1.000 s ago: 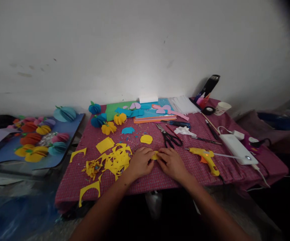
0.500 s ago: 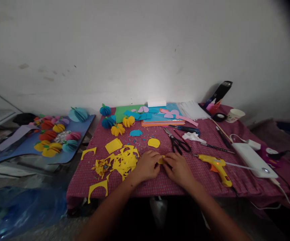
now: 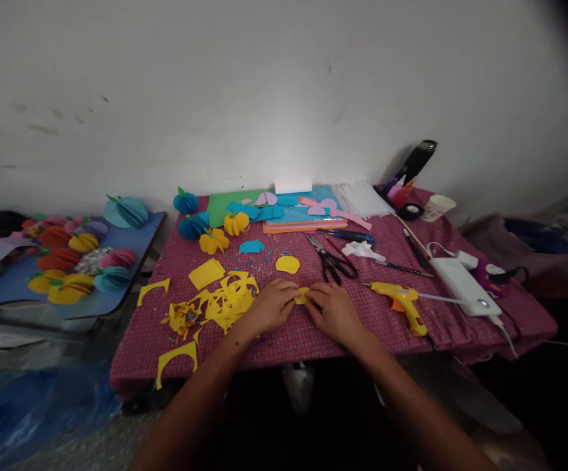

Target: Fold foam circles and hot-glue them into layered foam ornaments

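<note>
Between my two hands, near the front of the table, is a small yellow paper piece point(image 3: 302, 296). My left hand point(image 3: 277, 304) pinches its left side, and my right hand point(image 3: 333, 311) grips its right side; the fingers partly cover it. Just beyond them lies a rounded yellow paper cutout point(image 3: 288, 264), flat on the cloth. Black-handled scissors point(image 3: 333, 263) rest beyond my right hand. To the left of my left hand spreads a heap of yellow paper scraps point(image 3: 230, 301), with a yellow paper stack point(image 3: 206, 273) behind it.
A yellow glue gun point(image 3: 402, 302) lies at right beside a white power strip point(image 3: 463, 286). Paper pumpkins point(image 3: 214, 241) sit at the back left, near coloured sheets point(image 3: 303, 226). A paper cup point(image 3: 438, 207) stands back right. A blue side table point(image 3: 139, 252) holds more paper pumpkins.
The view has shifted, so the table appears a little further left and higher. Both hands still hold the yellow paper piece, of which slightly more shows between the fingers.
</note>
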`<move>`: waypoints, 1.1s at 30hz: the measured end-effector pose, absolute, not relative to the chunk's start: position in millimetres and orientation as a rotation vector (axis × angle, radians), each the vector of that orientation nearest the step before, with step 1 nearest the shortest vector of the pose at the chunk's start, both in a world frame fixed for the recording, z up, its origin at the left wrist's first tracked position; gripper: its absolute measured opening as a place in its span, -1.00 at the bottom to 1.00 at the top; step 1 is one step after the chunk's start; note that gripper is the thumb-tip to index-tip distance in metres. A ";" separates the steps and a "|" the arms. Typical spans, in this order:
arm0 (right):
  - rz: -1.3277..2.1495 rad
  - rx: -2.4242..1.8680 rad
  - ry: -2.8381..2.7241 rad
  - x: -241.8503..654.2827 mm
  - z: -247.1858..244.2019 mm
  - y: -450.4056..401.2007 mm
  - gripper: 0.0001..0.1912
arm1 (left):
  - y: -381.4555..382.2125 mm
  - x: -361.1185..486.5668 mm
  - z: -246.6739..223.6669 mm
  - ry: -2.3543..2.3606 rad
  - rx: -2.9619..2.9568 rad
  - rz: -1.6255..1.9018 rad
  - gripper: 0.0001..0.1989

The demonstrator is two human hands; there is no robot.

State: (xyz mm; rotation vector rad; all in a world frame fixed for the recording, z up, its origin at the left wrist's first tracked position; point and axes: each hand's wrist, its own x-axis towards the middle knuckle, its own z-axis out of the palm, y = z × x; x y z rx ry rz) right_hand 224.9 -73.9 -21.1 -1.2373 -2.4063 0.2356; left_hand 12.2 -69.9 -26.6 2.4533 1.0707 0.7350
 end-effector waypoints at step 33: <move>0.349 -1.273 -2.316 224.0 -20.6 -70.4 -0.86 | -68.7 13.1 -25.1 1.087 2.411 0.778 -0.76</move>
